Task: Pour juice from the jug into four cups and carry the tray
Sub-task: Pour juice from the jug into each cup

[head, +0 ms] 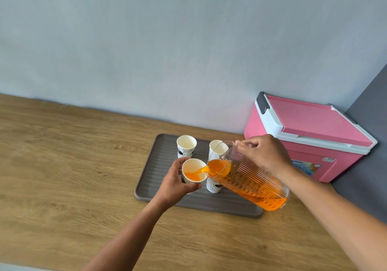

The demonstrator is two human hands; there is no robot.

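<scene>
A plain wall (167, 40), painted pale blue-grey, was seen across the upper half of the view; it was lit evenly and softly. Against its foot a surface (62, 166) of light, wood-grained board was set, and faint shadow was cast along the join. At the far right end of the surface a pink cooler (312, 138) was placed, close to the wall; its lid (310, 120) was shut, rimmed in white, with a dark grey latch (262, 103) at its left end and a small label (328, 159) on its front. Beyond it a darker grey plane (368, 145) was shown; whether wall or floor could not be told.
</scene>
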